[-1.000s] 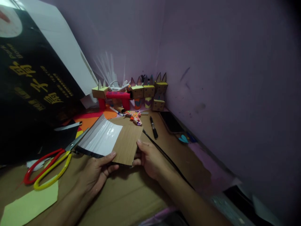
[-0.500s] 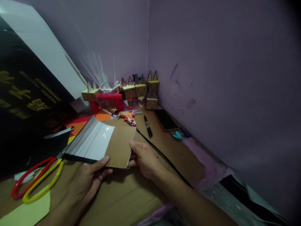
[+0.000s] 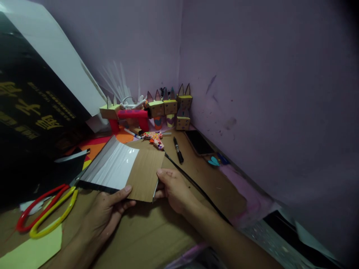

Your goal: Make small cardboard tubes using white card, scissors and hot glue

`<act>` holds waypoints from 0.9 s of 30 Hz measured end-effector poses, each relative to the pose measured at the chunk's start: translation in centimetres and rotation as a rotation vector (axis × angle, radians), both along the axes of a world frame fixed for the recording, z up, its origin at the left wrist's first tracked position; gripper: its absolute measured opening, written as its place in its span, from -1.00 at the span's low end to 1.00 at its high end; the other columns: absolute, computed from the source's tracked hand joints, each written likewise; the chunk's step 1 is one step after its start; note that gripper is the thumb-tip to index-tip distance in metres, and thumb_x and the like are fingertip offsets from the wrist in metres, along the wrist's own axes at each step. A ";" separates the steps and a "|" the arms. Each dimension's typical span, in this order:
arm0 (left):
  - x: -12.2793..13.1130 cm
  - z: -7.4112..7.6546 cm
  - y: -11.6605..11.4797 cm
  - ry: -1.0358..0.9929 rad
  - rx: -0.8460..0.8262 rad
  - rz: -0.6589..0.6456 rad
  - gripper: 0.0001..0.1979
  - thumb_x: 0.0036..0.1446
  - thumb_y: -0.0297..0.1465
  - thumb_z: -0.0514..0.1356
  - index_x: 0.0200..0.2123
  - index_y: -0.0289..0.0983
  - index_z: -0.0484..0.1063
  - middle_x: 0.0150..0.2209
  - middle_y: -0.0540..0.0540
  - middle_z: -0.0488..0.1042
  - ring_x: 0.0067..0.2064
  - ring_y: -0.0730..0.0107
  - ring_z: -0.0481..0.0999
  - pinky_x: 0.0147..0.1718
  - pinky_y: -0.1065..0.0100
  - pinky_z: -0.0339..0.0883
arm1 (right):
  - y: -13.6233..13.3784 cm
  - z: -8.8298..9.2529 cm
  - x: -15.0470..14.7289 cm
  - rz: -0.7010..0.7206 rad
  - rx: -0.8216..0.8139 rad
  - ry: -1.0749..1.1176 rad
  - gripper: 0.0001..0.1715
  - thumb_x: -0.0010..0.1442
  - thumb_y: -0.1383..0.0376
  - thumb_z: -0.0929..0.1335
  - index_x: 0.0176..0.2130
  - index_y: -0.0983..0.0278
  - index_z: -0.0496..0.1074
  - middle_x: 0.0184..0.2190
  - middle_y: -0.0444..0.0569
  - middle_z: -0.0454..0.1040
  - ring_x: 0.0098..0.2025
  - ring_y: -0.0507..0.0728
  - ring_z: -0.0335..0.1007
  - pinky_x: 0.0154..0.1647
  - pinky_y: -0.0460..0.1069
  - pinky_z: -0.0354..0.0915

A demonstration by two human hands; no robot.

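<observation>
A brown cardboard piece (image 3: 146,172) with a glossy white sheet (image 3: 113,168) over its left part is held just above the desk. My left hand (image 3: 108,213) grips its near edge, thumb on top. At the right edge, my right hand (image 3: 172,188) pinches the cardboard with the thumb on top. Both hands are closed on it.
Red and yellow scissors (image 3: 46,213) lie at the left. A black marker (image 3: 177,150), a phone (image 3: 199,142), a patterned glue gun (image 3: 153,137) and several paper-box figures (image 3: 168,106) sit toward the corner. A black cord (image 3: 196,186) runs past my right hand. A dark printed bag (image 3: 33,112) leans at the left.
Both hands keep their hold on the cardboard. The view has shifted a little, and the cardboard with the hands sits slightly lower and to the right than half a second ago.
</observation>
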State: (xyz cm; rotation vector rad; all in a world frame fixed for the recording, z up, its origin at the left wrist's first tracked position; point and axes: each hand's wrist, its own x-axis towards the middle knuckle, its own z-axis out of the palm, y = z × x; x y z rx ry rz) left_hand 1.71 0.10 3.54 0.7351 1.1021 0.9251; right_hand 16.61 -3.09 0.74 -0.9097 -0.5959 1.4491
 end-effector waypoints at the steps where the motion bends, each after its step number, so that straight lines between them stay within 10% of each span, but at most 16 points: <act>1: 0.0 0.0 0.0 0.000 0.024 -0.018 -0.49 -0.22 -0.70 0.29 -0.13 -0.27 0.42 -0.40 0.03 0.53 -0.46 0.38 0.50 -0.65 0.52 0.42 | 0.0 0.0 0.0 0.001 0.001 0.000 -0.63 0.01 0.09 0.32 -0.43 0.38 0.37 -0.59 -0.04 0.48 -0.58 0.05 0.45 -0.67 -0.14 0.31; 15: 0.0 -0.2 0.0 0.003 0.110 -0.088 -0.48 -0.24 -0.65 0.32 -0.11 -0.28 0.41 -0.40 -0.01 0.52 -0.45 0.37 0.50 -0.61 0.49 0.42 | -0.1 0.2 0.0 -0.007 -0.015 0.012 -0.69 -0.02 0.11 0.33 -0.48 0.33 0.31 -0.62 -0.08 0.46 -0.62 0.02 0.39 -0.68 -0.13 0.30; 22: -0.4 -0.8 0.3 0.081 0.010 -0.066 -0.88 -0.34 -0.58 0.36 -0.60 -0.39 0.50 -0.56 -0.11 0.49 -0.50 0.32 0.48 -0.63 0.47 0.38 | -0.2 0.2 -0.1 -0.047 -0.024 0.018 -0.67 -0.06 0.09 0.36 -0.53 0.32 0.32 -0.65 -0.17 0.33 -0.60 -0.01 0.30 -0.64 -0.15 0.26; 27: -0.7 -0.7 -0.2 0.183 0.077 -0.188 -0.77 -0.32 -0.45 0.37 -0.84 -0.36 0.42 -0.69 -0.13 0.43 -0.61 0.37 0.40 -0.62 0.46 0.37 | -0.6 0.6 -0.1 -0.163 0.133 0.064 -0.68 0.00 0.12 0.38 -0.35 0.34 0.43 -0.52 -0.09 0.46 -0.48 0.05 0.39 -0.41 -0.06 0.34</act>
